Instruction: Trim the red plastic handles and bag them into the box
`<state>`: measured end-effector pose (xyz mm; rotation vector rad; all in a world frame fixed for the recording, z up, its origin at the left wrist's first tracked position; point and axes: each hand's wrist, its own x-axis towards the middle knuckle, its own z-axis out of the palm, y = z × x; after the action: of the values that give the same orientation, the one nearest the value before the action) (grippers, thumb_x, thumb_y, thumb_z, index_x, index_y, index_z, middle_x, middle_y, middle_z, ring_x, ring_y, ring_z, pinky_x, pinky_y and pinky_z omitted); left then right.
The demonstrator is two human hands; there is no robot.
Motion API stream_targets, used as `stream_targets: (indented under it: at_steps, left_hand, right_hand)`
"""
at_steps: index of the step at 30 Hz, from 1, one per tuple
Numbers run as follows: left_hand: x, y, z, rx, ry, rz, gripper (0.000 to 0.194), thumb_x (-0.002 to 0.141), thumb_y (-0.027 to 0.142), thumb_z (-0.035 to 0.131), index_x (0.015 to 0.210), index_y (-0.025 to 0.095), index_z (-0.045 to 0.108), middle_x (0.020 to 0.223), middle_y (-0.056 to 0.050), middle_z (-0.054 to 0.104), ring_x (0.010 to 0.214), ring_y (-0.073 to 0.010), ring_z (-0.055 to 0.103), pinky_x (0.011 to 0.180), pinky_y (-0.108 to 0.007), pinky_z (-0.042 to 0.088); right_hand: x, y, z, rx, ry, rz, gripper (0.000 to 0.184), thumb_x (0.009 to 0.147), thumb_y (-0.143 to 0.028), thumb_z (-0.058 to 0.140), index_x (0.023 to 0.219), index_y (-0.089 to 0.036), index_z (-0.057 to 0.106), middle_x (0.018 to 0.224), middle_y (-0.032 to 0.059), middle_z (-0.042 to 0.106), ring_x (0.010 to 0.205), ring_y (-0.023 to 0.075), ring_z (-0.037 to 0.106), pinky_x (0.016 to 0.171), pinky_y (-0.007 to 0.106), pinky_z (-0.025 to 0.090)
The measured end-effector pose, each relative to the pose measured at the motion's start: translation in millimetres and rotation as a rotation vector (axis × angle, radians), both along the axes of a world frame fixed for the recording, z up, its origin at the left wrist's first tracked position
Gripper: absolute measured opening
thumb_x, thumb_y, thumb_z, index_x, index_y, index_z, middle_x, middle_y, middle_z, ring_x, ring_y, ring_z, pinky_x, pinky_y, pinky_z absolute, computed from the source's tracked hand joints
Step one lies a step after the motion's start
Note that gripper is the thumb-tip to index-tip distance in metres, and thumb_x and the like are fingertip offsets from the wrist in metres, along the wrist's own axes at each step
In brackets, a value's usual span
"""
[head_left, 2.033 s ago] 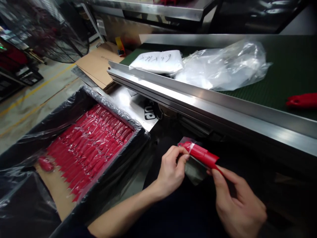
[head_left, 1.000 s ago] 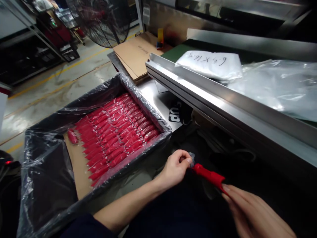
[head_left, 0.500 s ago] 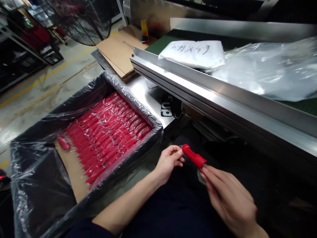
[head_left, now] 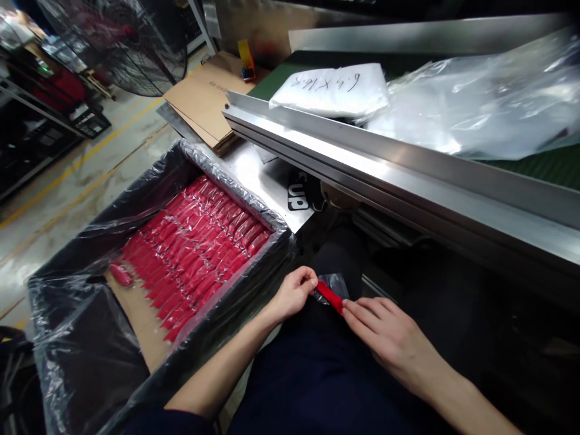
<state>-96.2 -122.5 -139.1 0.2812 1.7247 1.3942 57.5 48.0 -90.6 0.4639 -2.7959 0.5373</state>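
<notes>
Over my lap, a slim red plastic part (head_left: 330, 295) spans the gap between my two hands, with a small clear plastic bag (head_left: 336, 283) around or against it. My left hand (head_left: 293, 293) is closed in a pinch at the bag's edge, beside the part's upper left end. The fingers of my right hand (head_left: 380, 326) press together on the part's lower right end. To the left, a box lined with clear plastic (head_left: 226, 296) holds rows of red bagged parts (head_left: 194, 248). One separate red piece (head_left: 121, 273) lies on the box's cardboard (head_left: 138, 323).
A metal-railed conveyor with a green belt (head_left: 312, 66) crosses ahead on the right. On it lie a white packet with handwriting (head_left: 330, 90) and a loose pile of clear bags (head_left: 466, 109). Flat cardboard (head_left: 203, 96) and a caged fan (head_left: 131, 48) stand beyond the box.
The red part has moved down and left, and clear plastic now shows around it. My right hand has shifted left, closer to my left hand. The camera view has moved slightly.
</notes>
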Motion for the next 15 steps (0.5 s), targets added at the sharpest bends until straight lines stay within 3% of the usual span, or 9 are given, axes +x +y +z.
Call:
stream_targets:
  at_steps: [5,8,11,13,15]
  left_hand:
    - [11.0,-1.0,26.7,0.036,0.154,-0.111,0.015,0.089,0.026,0.057,0.079,0.015,0.055,0.077,0.001,0.052,0.071,-0.0116,0.044,0.068,-0.025,0.035]
    - [29.4,3.0,37.0,0.045,0.153,-0.09,0.015,0.092,0.028,0.052,0.082,0.017,0.053,0.076,0.001,0.051,0.07,-0.0116,0.044,0.065,-0.025,0.035]
    - [45.8,10.0,47.2,0.089,0.126,-0.078,0.015,0.093,0.03,0.048,0.085,0.018,0.05,0.077,0.001,0.051,0.07,-0.0118,0.049,0.064,-0.025,0.038]
    - [49.1,15.0,56.0,0.113,0.136,-0.073,0.016,0.094,0.031,0.047,0.085,0.018,0.05,0.079,0.0,0.052,0.071,-0.0117,0.05,0.066,-0.025,0.04]
    - [45.7,18.5,65.5,0.109,0.172,-0.066,0.016,0.094,0.031,0.046,0.086,0.018,0.051,0.082,-0.001,0.053,0.072,-0.0117,0.05,0.067,-0.025,0.041]
  right_hand:
    - [1.7,-14.5,-4.5,-0.097,0.128,-0.184,0.028,0.087,0.0,0.056,0.114,-0.007,0.062,0.103,0.0112,0.069,0.092,0.0225,0.063,0.08,0.037,0.05]
    - [2.2,-28.6,-6.3,-0.236,0.244,-0.427,0.033,0.082,0.0,0.066,0.113,-0.01,0.061,0.099,0.0081,0.069,0.089,0.0176,0.064,0.082,0.031,0.05]
    - [3.0,-36.5,-4.9,-0.391,0.267,-0.616,0.031,0.085,0.0,0.062,0.114,-0.012,0.061,0.102,0.0079,0.066,0.091,0.0149,0.064,0.087,0.027,0.051]
    - [6.8,-31.9,-3.3,-0.458,0.201,-0.561,0.03,0.089,-0.003,0.058,0.116,-0.015,0.062,0.108,0.008,0.064,0.097,0.0162,0.063,0.089,0.029,0.052]
    - [14.3,-18.6,-4.2,-0.425,0.123,-0.426,0.033,0.091,-0.008,0.055,0.12,-0.021,0.062,0.117,0.0085,0.061,0.107,0.0196,0.059,0.092,0.034,0.052]
